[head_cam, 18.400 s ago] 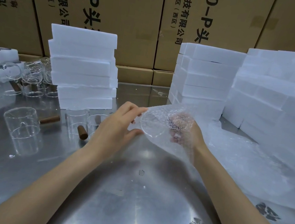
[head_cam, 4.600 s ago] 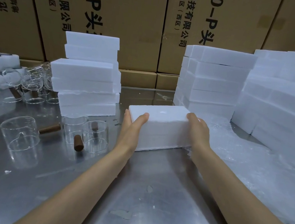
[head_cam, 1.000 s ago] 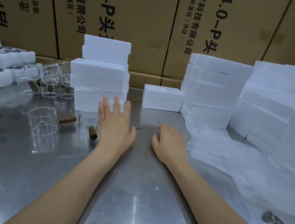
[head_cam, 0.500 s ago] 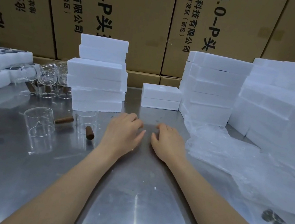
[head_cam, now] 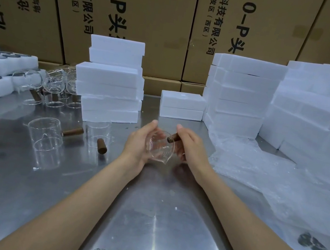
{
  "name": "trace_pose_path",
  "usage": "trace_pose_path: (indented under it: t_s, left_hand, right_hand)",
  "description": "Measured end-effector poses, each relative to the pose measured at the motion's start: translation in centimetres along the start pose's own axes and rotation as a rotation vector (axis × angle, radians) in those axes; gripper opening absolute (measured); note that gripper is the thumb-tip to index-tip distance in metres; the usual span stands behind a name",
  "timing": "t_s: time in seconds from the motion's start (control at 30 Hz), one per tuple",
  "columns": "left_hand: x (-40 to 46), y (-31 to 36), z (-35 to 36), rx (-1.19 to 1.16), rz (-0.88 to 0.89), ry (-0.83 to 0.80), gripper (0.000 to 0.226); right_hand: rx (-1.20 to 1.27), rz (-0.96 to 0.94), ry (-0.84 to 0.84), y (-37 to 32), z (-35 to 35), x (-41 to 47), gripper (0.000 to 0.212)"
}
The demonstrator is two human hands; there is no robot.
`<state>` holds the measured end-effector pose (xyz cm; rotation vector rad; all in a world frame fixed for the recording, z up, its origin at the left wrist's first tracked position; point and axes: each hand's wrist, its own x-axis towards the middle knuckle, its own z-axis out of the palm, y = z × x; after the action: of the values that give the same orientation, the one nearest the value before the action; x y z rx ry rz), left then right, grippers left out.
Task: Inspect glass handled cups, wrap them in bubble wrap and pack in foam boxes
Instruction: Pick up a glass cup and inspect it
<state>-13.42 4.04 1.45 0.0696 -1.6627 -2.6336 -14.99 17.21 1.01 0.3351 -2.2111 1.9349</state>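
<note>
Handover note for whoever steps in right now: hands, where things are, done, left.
Left hand cradles the glass cup above the steel table; right hand grips its wooden handle.
Bubble wrap lies to the right. One closed foam box sits at the back centre.
Left: finish inspecting, wrap, box. Two more cups wait on the left, others behind.

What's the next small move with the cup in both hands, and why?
Probably carry the glass cup right onto the bubble wrap. The left hand and right hand hold it bare above the steel table; wrapping isn't started.
</note>
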Motion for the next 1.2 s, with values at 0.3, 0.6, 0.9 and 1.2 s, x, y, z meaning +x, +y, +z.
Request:
trace_pose_path:
  t_s: [0.3, 0.6, 0.9, 1.2]
  left_hand:
    - [0.2, 0.1, -0.6, -0.099, -0.143, -0.083, 0.055]
    - [0.7, -0.3, -0.2, 0.200, 0.203, -0.111, 0.044]
    - [0.2, -0.7, 0.7, 0.417, 0.330, -0.126, 0.039]
    - [0.4, -1.4, 0.1, 0.543, 0.475, -0.134, 0.066]
  right_hand:
    - [0.131, 0.178, -0.104, -1.2, 0.1, -0.2, 0.045]
    - [0.185, 0.225, 0.135, -0.5, 0.2, -0.1, 0.039]
    - [0.289, 0.340, 0.078, -0.7, -0.7, 0.1, 0.041]
    - [0.267, 0.286, 0.135, -0.8, -0.2, -0.1, 0.028]
